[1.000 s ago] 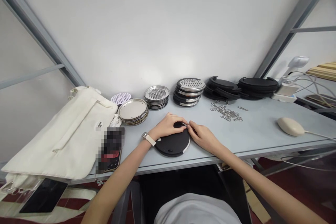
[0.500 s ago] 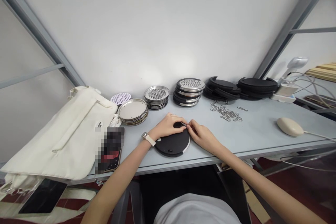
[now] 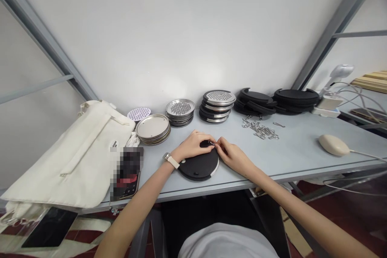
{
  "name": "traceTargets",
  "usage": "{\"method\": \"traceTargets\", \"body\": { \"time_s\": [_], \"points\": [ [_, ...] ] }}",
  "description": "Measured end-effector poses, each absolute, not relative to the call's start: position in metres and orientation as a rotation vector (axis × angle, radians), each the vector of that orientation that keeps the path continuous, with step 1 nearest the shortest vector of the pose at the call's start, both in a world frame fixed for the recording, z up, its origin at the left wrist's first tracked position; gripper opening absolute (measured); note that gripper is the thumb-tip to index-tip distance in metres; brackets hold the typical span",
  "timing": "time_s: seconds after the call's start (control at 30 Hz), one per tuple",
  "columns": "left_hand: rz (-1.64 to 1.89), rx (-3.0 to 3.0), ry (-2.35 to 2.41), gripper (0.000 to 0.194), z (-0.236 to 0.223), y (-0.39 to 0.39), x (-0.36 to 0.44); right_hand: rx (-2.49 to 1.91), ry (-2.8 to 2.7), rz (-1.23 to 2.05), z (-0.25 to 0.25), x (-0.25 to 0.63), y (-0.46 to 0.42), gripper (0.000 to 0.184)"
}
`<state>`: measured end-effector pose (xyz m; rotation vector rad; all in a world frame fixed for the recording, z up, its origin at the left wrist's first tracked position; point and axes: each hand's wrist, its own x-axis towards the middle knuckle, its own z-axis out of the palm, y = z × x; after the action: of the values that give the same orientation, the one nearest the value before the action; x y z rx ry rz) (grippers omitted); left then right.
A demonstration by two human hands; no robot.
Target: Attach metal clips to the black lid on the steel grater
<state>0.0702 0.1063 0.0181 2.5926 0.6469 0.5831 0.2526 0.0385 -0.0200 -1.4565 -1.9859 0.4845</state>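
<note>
Black disc (image 3: 198,166) — steel-rimmed, flat on the table (image 3: 290,149) — held by the left hand (image 3: 192,146), fingers curled over its upper edge; right hand (image 3: 232,156) nearly closed, fingertips pinching a small metal piece (image 3: 212,144) at the rim.

The round disc (image 3: 197,166) looks like matt black plastic, edged with a thin band of bright steel. The stacked grater plates (image 3: 180,112) are smooth, glossy stainless steel, while the curved pieces (image 3: 296,97) beyond are matt black plastic. The small clips (image 3: 260,131) seem to be shiny wire, though they are hard to make out. The bag (image 3: 69,161) is soft off-white cloth, and the counter (image 3: 287,149) has a smooth, matt grey finish.
</note>
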Motion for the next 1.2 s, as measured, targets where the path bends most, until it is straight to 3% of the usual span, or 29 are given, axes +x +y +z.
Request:
{"method": "traceTargets", "body": {
  "time_s": [0.6, 1.03, 1.2],
  "points": [
    [0.586, 2.599, 0.602, 0.015, 0.0202, 0.1052, 0.0697, -1.409, -1.873, 0.383, -0.0181, 0.2528, 0.0398, 0.03],
    [0.567, 2.604, 0.593, 0.017, 0.019, 0.1062, 0.0694, -1.389, -1.858, 0.456, -0.0191, 0.2523, 0.0404, 0.026],
    [0.56, 2.613, 0.589, 0.017, 0.0195, 0.1057, 0.0693, -1.358, -1.82, 0.538, -0.0192, 0.2521, 0.0397, 0.015]
  ]
}}
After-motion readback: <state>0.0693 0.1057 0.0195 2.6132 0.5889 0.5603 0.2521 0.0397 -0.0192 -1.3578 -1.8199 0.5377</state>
